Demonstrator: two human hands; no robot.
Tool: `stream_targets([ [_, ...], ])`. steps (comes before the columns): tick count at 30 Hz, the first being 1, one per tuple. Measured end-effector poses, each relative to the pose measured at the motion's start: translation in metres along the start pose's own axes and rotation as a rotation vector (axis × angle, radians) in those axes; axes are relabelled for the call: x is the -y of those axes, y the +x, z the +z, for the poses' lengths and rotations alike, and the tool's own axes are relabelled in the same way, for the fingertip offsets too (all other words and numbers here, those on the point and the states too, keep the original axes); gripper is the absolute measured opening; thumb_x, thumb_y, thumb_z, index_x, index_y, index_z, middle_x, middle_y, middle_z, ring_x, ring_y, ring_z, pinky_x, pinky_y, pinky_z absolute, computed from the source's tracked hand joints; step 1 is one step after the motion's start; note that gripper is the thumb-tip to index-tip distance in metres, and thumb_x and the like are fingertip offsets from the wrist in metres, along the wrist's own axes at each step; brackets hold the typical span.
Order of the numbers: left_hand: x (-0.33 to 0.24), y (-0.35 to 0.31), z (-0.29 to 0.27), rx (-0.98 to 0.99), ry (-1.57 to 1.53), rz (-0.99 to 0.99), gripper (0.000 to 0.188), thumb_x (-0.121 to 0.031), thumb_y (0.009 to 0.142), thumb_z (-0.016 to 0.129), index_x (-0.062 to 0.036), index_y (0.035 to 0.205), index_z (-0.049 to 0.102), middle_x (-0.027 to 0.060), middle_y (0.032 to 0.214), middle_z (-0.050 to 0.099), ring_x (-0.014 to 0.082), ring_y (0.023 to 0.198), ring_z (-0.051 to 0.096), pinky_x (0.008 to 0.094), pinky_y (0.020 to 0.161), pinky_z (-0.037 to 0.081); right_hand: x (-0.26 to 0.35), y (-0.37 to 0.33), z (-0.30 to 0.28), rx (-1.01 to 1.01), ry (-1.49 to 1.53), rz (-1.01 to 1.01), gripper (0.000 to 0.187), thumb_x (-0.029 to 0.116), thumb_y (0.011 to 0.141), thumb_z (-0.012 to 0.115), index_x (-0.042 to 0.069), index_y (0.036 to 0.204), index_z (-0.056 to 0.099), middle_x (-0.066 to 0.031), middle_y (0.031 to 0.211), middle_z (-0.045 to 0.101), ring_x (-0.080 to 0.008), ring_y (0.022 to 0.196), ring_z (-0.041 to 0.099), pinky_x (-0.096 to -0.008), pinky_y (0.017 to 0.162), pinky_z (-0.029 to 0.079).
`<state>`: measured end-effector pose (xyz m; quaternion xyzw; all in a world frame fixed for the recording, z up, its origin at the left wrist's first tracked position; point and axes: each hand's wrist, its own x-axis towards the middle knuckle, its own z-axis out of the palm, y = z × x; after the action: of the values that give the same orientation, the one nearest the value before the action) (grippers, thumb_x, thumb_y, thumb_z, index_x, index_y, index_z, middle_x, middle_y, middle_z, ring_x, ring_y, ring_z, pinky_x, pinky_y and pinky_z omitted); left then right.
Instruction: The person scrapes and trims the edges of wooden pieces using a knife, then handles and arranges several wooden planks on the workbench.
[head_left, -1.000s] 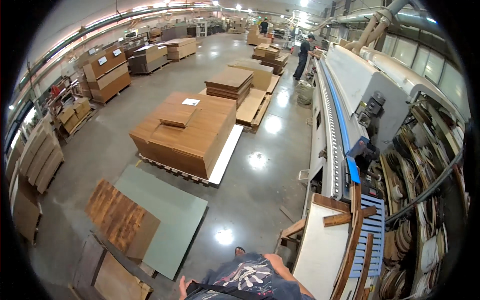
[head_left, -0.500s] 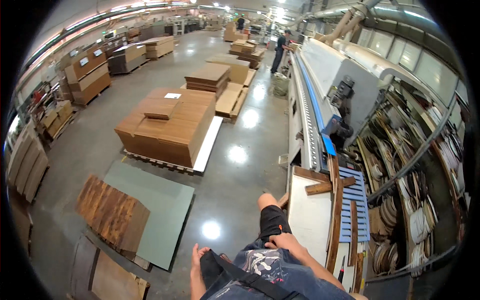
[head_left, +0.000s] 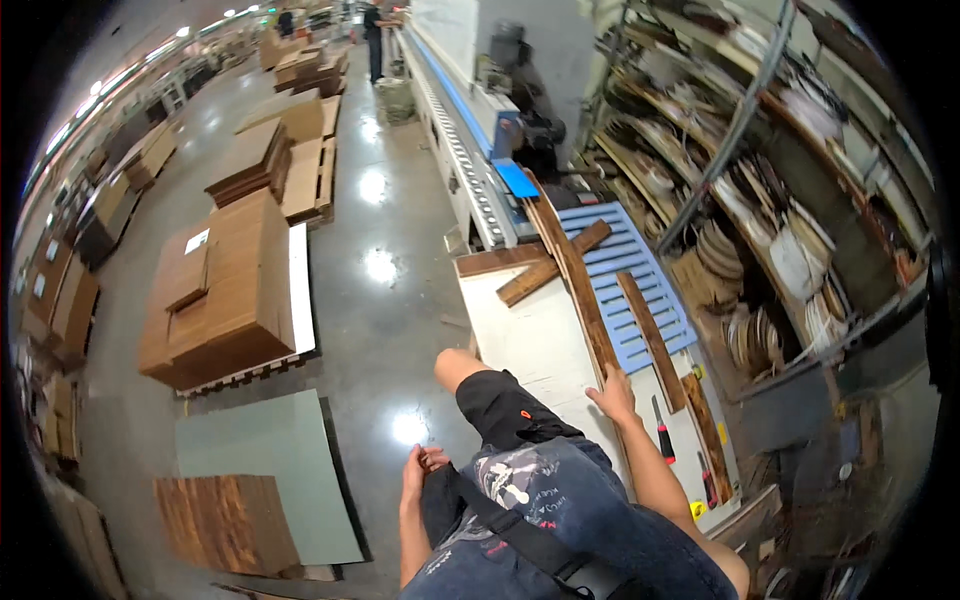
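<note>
My right hand (head_left: pixel 614 400) is on a long brown wooden strip (head_left: pixel 570 270) at the edge of the white-topped table (head_left: pixel 530 345). Its thumb lies on the left side of the strip, the fingers over the other side. By my left side, my left hand (head_left: pixel 418 466) hangs with loosely bent fingers and nothing visible in it, close to the black strap and dark cloth. Right of the strip lies a blue slatted panel (head_left: pixel 625 345) with a shorter brown strip (head_left: pixel 652 340) across it. A red-and-black handled tool (head_left: pixel 664 435) lies near my right forearm.
Ahead runs a long machine (head_left: pixel 455 125) with a blue rail; a person (head_left: pixel 374 40) stands beside it far off. Shelves with coiled edging (head_left: pixel 725 250) line the right. Stacked brown panels (head_left: pixel 225 290) and a grey-green sheet (head_left: pixel 300 440) lie on the left floor.
The view has swung right. My right hand has left my lap and reached out to the long wooden strip. My left hand's fingers look more bent than before.
</note>
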<state>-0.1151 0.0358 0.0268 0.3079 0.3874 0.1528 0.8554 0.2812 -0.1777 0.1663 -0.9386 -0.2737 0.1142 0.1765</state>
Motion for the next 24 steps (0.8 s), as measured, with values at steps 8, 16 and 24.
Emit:
stream_targets([
  [8,-0.088,-0.005,0.086,-0.31,0.523,0.013,0.05,-0.04,0.106,0.035,-0.0005,0.121,0.061,0.0106,0.096,0.072,0.0201,0.084,0.068,0.0337,0.077,0.051,-0.069,-0.003,0.056,-0.057,-0.005,0.241,0.09,0.026,0.083,0.079,0.004,0.154,0.028,-0.0203,0.154,0.039,-0.0369,0.139,0.041,-0.0458,0.113,0.036],
  [16,-0.101,0.0,0.15,-0.322,0.802,0.074,0.045,-0.04,0.106,0.042,-0.003,0.123,0.061,0.0083,0.099,0.071,0.0165,0.087,0.064,0.0314,0.078,0.047,-0.01,0.11,0.056,-0.267,0.046,0.072,0.074,0.032,0.09,0.072,0.013,0.154,0.038,-0.0177,0.15,0.044,-0.036,0.134,0.044,-0.0487,0.107,0.038],
  [24,-0.078,-0.008,0.184,-0.125,1.138,0.028,0.041,-0.032,0.105,0.051,-0.0002,0.128,0.059,0.0193,0.11,0.07,0.0272,0.102,0.068,0.0374,0.092,0.051,-0.007,0.121,0.063,-0.328,0.127,-0.003,0.082,0.02,0.087,0.075,0.026,0.157,0.032,-0.0168,0.137,0.049,-0.037,0.124,0.047,-0.0507,0.105,0.039],
])
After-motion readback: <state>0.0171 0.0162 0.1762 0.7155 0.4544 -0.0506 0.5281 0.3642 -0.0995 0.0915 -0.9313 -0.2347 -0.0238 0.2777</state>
